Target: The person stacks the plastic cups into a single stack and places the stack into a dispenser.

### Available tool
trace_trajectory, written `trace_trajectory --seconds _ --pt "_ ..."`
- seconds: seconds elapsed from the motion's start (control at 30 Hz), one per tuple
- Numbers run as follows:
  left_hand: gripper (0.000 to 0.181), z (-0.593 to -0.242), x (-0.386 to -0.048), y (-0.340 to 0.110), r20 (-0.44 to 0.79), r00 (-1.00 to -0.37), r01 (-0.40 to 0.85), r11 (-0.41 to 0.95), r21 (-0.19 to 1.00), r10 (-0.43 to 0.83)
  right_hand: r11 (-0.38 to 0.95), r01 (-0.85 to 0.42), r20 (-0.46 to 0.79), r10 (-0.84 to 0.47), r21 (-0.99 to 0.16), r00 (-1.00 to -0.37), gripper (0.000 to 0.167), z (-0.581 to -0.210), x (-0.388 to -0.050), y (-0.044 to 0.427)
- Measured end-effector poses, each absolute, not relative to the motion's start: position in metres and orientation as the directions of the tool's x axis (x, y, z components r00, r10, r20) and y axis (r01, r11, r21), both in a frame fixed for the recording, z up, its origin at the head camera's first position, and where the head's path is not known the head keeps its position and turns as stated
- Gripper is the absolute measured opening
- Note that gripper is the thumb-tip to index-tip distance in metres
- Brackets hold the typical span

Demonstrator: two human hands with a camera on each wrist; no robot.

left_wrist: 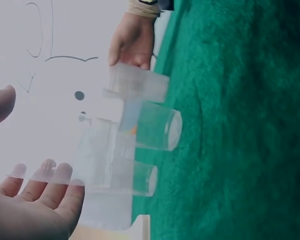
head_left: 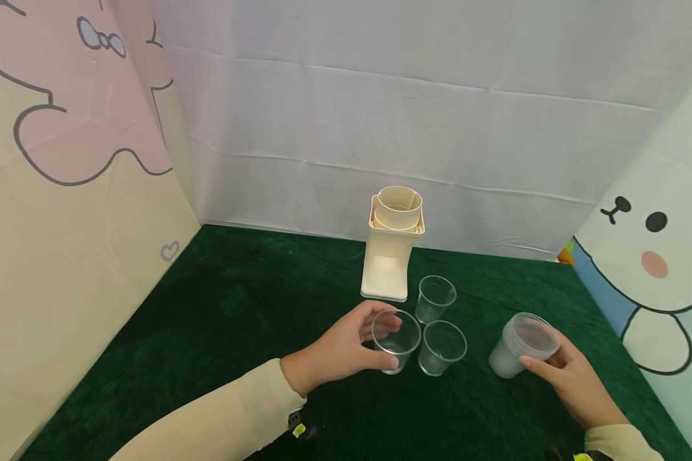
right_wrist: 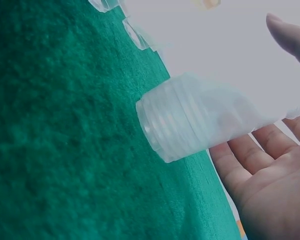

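White creased cloth hanging across the back as a wall. Next in size, dark green plush cloth spread over the work surface and running up to that wall. To the left, a cream and pink panel with cartoon outlines; to the right, a narrower panel printed with a cartoon animal. Cream sleeves reaching in from the lower edge. Near the wall, a cream stand with a round hollow holder on top, its foot on the green. Just in front of that foot, the left hand, thumb and fingers curled round a single clear cup. Well apart from it, the right hand, gripping a tilted stack of nested cups, thumb on one side, fingers on the other. Contact of either load with the green: impossible to tell. Between the hands, standing upright, a front cup just beside the held one and a rear cup near the stand. At the left cuff, a small black wrist device with a yellow-green mark.
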State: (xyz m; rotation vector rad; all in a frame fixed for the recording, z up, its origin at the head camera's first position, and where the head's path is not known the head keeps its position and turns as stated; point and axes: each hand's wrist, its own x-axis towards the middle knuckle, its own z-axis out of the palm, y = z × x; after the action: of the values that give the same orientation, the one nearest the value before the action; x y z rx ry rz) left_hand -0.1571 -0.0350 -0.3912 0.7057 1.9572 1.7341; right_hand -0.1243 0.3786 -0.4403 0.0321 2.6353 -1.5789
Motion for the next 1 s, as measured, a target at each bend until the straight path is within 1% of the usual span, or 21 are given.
trace_trajectory --seconds 0.27,0.37,0.53,0.67,0.77,1.0 --pt "0.069 -0.386 -0.168 -0.037 -0.045 -0.736 0.024 0.093 0.995 0.675 0.482 0.047 -0.066 -0.023 -0.875 -0.998 0.077 -0.439 -0.124 0.379" --pt "0.068 -0.380 -0.170 -0.034 -0.054 -0.717 0.018 0.097 0.995 0.695 0.487 0.048 -0.068 -0.024 -0.872 -0.997 0.076 -0.439 -0.124 0.380" --pt "0.065 -0.366 -0.173 -0.029 -0.037 -0.693 0.057 0.105 0.993 0.720 0.490 0.050 -0.072 -0.025 -0.870 -0.997 0.076 -0.440 -0.124 0.380" --pt "0.067 -0.355 -0.177 -0.024 -0.002 -0.682 0.092 0.089 0.992 0.731 0.489 0.055 -0.077 -0.024 -0.871 -0.997 0.077 -0.441 -0.124 0.380" --pt "0.069 -0.346 -0.180 -0.021 0.020 -0.679 0.111 0.075 0.991 0.733 0.489 0.064 -0.082 -0.016 -0.870 -0.997 0.076 -0.440 -0.124 0.380" --pt "0.067 -0.334 -0.185 -0.010 0.045 -0.675 0.136 0.064 0.989 0.736 0.485 0.054 -0.073 -0.020 -0.873 -0.997 0.075 -0.442 -0.124 0.381"
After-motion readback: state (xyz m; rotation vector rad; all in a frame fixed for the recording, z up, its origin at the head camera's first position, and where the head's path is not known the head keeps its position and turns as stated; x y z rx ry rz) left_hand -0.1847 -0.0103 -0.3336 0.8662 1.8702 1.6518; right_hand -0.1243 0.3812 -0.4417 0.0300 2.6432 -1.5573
